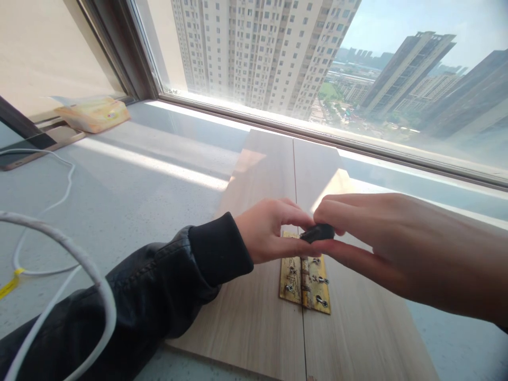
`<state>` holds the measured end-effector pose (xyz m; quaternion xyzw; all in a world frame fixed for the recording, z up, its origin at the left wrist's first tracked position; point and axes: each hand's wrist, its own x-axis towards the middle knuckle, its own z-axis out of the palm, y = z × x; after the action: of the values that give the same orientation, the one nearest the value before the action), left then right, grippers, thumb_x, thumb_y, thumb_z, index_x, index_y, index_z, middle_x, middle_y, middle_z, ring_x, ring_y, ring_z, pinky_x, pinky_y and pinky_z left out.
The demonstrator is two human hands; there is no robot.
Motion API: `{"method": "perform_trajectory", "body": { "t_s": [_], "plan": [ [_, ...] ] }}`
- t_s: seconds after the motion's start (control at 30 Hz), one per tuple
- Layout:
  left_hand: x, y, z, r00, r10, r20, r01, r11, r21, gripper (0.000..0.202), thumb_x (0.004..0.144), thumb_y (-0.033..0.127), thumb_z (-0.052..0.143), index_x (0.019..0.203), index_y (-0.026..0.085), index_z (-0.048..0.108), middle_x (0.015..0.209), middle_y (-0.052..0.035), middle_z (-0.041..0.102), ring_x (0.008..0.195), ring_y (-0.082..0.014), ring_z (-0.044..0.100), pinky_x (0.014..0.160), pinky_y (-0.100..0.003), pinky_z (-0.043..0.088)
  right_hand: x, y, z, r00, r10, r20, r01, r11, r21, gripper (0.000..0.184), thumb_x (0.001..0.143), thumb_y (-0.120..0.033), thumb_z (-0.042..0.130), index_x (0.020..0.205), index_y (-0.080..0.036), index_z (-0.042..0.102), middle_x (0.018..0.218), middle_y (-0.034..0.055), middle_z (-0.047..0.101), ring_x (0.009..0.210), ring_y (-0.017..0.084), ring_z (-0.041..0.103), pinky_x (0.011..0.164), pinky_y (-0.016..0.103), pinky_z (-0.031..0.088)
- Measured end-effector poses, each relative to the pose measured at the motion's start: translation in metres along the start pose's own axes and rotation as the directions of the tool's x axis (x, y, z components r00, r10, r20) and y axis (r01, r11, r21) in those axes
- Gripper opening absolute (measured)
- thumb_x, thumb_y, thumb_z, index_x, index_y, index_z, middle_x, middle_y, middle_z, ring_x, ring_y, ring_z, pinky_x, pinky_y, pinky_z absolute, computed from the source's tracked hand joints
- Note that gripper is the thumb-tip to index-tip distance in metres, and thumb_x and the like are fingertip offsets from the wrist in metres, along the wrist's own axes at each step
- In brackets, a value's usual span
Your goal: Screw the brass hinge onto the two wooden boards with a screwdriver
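Note:
A brass-coloured hinge (305, 286) with worn, stained leaves lies across the seam between two pale wooden boards (254, 312). Several screws stick up from its leaves, some of them tilted. Over the hinge's far end, a screwdriver (320, 232) shows its short black handle; its shank and tip are hidden. My right hand (381, 238) pinches the handle between thumb and fingers. From the other side, my left hand (270, 230) closes its thumb and forefinger around the near part of the screwdriver, just above the hinge.
The boards rest on a speckled white sill (166, 211) below a large window (254, 58). White cables (85, 259) loop at the left, near a phone (35, 151) and a soft yellow-orange packet (93, 115). High-rise buildings stand outside.

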<state>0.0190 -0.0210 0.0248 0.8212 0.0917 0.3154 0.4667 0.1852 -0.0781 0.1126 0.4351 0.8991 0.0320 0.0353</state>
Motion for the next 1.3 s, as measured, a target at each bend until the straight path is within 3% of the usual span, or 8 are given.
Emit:
{"method": "perform_trajectory", "body": {
  "t_s": [0.13,0.23,0.43,0.6,0.73,0.93,1.13,1.3],
  "plan": [
    [-0.001,-0.001,0.01,0.97,-0.067,-0.233,0.087,0.993,0.076,0.024,0.07,0.035,0.071,0.079,0.013,0.072,0.07,-0.0064,0.069,0.07,-0.0165,0.06,0.07,-0.031,0.048,0.0,-0.001,0.0,0.99,0.073,-0.122,-0.106,0.952,-0.287,0.049,0.084,-0.061,0.031,0.055,-0.024,0.044,0.042,-0.0001,0.041,0.034,0.014,0.033,0.038,0.027,0.016],
    [-0.001,-0.001,0.015,0.935,-0.06,-0.349,0.113,0.985,0.133,0.022,0.066,0.035,0.074,0.071,0.014,0.071,0.064,-0.0045,0.067,0.065,-0.0156,0.059,0.066,-0.03,0.047,0.005,-0.009,0.002,0.99,0.092,-0.103,-0.121,0.936,-0.329,0.044,0.087,-0.049,0.033,0.051,-0.024,0.038,0.038,-0.0009,0.037,0.03,0.015,0.03,0.037,0.026,0.012],
    [0.001,-0.001,0.003,1.0,0.005,0.004,-0.005,1.0,0.003,0.021,0.078,0.022,0.063,0.095,0.011,0.068,0.09,-0.0089,0.07,0.087,-0.0172,0.063,0.082,-0.031,0.048,-0.001,-0.003,0.003,0.999,0.042,0.032,-0.042,0.999,-0.009,0.029,0.087,-0.043,0.039,0.072,-0.023,0.052,0.061,0.0018,0.055,0.047,0.015,0.047,0.044,0.028,0.03],
    [-0.002,-0.002,0.008,0.982,-0.053,-0.181,0.06,0.998,0.034,0.02,0.072,0.032,0.07,0.081,0.014,0.072,0.072,-0.0053,0.07,0.073,-0.0163,0.061,0.073,-0.031,0.048,-0.002,-0.006,0.002,0.974,0.164,-0.157,-0.209,0.918,-0.336,0.051,0.082,-0.066,0.027,0.057,-0.024,0.044,0.042,0.0003,0.04,0.033,0.015,0.032,0.038,0.027,0.016],
    [-0.002,0.0,0.013,0.939,-0.128,-0.319,0.159,0.985,0.074,0.018,0.065,0.03,0.076,0.074,0.015,0.072,0.07,-0.0051,0.07,0.073,-0.0175,0.06,0.071,-0.031,0.048,0.006,-0.011,0.002,0.98,0.185,-0.068,-0.197,0.912,-0.361,0.049,0.089,-0.051,0.022,0.051,-0.024,0.037,0.04,0.0008,0.038,0.032,0.016,0.032,0.038,0.028,0.015],
    [-0.001,0.002,0.004,0.997,-0.058,-0.046,0.054,0.996,-0.072,0.02,0.079,0.022,0.062,0.094,0.011,0.069,0.089,-0.0085,0.07,0.085,-0.0172,0.062,0.078,-0.03,0.049,0.001,0.002,0.003,0.998,0.036,0.043,-0.034,0.999,-0.034,0.034,0.09,-0.044,0.033,0.065,-0.022,0.044,0.055,-0.0001,0.052,0.043,0.014,0.043,0.043,0.027,0.025],
    [-0.002,0.001,0.012,0.963,-0.08,-0.256,0.076,0.997,-0.026,0.021,0.07,0.03,0.072,0.078,0.01,0.072,0.073,-0.0075,0.069,0.072,-0.0169,0.063,0.068,-0.028,0.049,0.004,-0.007,0.004,0.977,0.145,-0.158,-0.194,0.913,-0.358,0.051,0.085,-0.06,0.027,0.051,-0.024,0.038,0.038,0.0003,0.038,0.033,0.015,0.027,0.039,0.027,0.013],
    [-0.001,-0.001,0.009,0.97,-0.072,-0.231,0.072,0.997,-0.009,0.021,0.067,0.028,0.074,0.078,0.011,0.071,0.075,-0.0067,0.069,0.076,-0.0168,0.062,0.071,-0.028,0.049,0.009,-0.011,0.007,0.993,0.091,-0.08,-0.108,0.966,-0.237,0.043,0.091,-0.042,0.029,0.054,-0.023,0.04,0.042,-0.0009,0.041,0.035,0.013,0.031,0.04,0.027,0.016]
  ]
}}
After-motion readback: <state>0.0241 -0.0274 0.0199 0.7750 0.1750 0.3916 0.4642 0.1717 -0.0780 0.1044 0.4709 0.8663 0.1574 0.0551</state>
